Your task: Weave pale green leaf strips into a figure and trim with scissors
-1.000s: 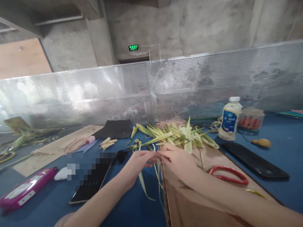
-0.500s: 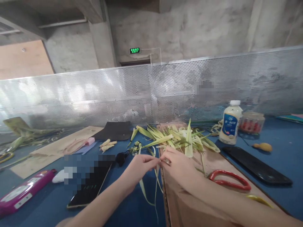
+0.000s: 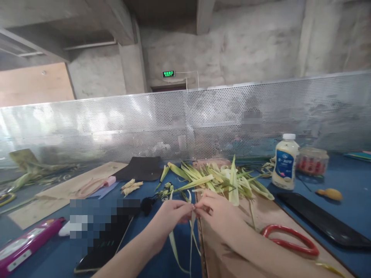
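My left hand [image 3: 174,216] and my right hand [image 3: 217,212] meet fingertip to fingertip above the left edge of a cardboard sheet [image 3: 228,255]. Both are closed in a pinch on thin pale strips of corn husk [image 3: 174,247], whose long ends dangle below over the blue tabletop. The exact pinch point is mostly covered by the fingers. Just beyond the hands, a heap of green and yellowish corn husks [image 3: 199,181] lies on the far part of the cardboard. A small bunch of knotted greenish husk [image 3: 166,191] sits left of this heap.
Red-handled scissors [image 3: 290,239] lie beside my right forearm. To the right are a black phone-like slab [image 3: 324,220], a bottle [image 3: 285,162] and a jar [image 3: 313,161]. On the left are a dark phone [image 3: 104,247] and a purple device [image 3: 31,243]. A perforated metal partition [image 3: 130,127] stands behind.
The view has tilted up slightly, so everything sits lower in the picture. Both hands keep their pinch on the husk strips, with only slight finger movement.
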A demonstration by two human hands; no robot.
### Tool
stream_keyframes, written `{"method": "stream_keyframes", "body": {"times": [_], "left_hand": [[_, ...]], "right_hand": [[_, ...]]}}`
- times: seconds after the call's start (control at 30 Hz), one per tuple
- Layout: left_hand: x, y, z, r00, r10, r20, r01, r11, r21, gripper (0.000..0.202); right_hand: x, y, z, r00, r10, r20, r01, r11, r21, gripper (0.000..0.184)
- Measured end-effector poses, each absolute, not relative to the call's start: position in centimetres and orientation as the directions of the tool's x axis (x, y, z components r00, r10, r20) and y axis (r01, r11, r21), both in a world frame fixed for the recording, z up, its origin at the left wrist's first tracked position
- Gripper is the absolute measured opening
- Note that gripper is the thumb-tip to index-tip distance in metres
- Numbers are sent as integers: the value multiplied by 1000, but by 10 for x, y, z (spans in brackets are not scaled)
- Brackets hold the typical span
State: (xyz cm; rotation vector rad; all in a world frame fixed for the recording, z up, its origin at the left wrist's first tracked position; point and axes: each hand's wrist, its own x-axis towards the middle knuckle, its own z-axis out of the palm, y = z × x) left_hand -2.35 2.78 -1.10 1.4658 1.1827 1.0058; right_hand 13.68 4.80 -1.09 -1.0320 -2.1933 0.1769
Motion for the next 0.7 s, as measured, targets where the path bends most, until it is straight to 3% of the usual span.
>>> {"method": "stream_keyframes", "body": {"times": [0.33, 0.53, 0.7], "left_hand": [[-22, 35, -15, 213, 976, -44, 153, 11, 988, 29], [-22, 32, -10, 257, 965, 46, 95, -72, 993, 23], [-23, 36, -16, 266, 963, 39, 89, -65, 994, 20]], "right_hand": [[138, 49, -10, -395, 748, 533, 597, 650, -470, 12], [137, 49, -14, -411, 724, 554, 619, 668, -414, 13], [136, 49, -18, -389, 713, 584, 639, 665, -386, 11]]}}
